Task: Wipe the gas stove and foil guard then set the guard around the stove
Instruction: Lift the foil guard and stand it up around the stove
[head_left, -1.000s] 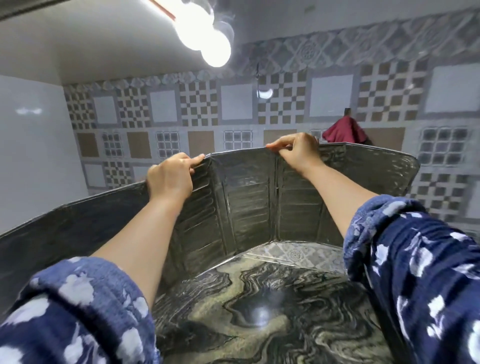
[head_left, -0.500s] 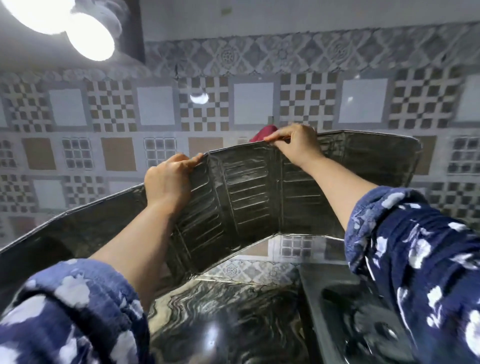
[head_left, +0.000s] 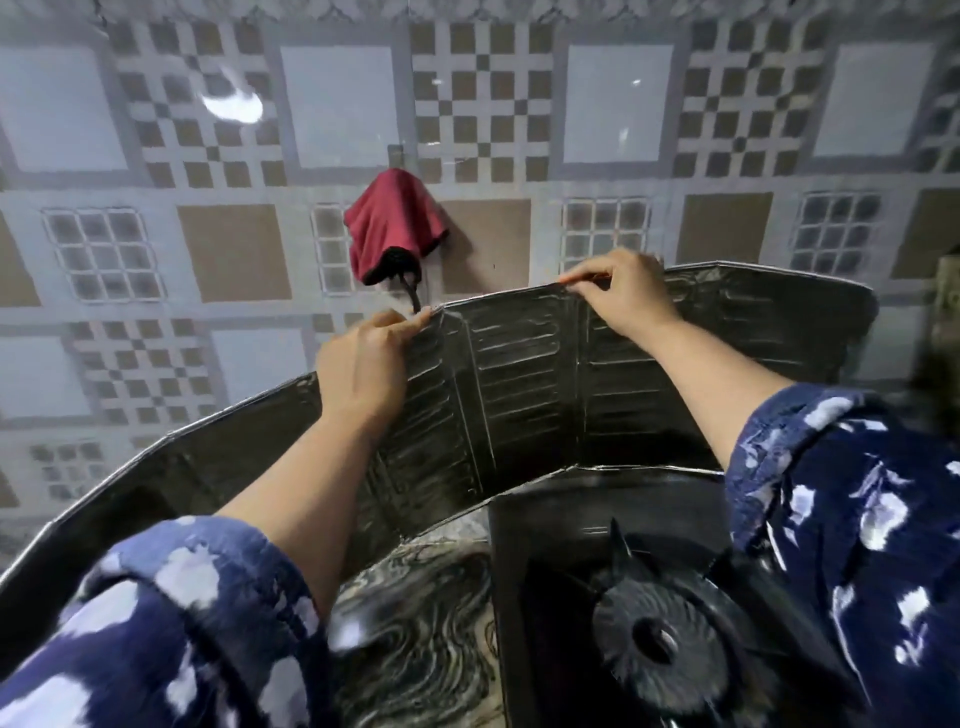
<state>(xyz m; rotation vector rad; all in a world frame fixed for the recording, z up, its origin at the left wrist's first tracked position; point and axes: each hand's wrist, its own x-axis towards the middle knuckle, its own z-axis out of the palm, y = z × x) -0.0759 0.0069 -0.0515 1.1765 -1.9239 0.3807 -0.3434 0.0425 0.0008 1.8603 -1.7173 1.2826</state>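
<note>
The folding foil guard (head_left: 524, 384) stands upright in a wide curve across the view, its dark ribbed panels facing me. My left hand (head_left: 363, 364) pinches its top edge at a fold left of centre. My right hand (head_left: 623, 296) pinches the top edge further right. The black gas stove (head_left: 550, 561) lies at the lower right, just in front of the guard's lower edge, with one round burner (head_left: 657, 644) in sight. The stove's right part is hidden by my right sleeve.
A marbled countertop (head_left: 426, 634) shows left of the stove, inside the guard's curve. A red cloth (head_left: 392, 226) hangs from a hook on the patterned tiled wall (head_left: 602, 104) behind the guard. A dark blurred object (head_left: 948, 312) sits at the far right edge.
My view has swung right and down. The stove and burner have come into sight under the guard, and the red cloth is fully uncovered. Both hands keep their grip on the top edge.
</note>
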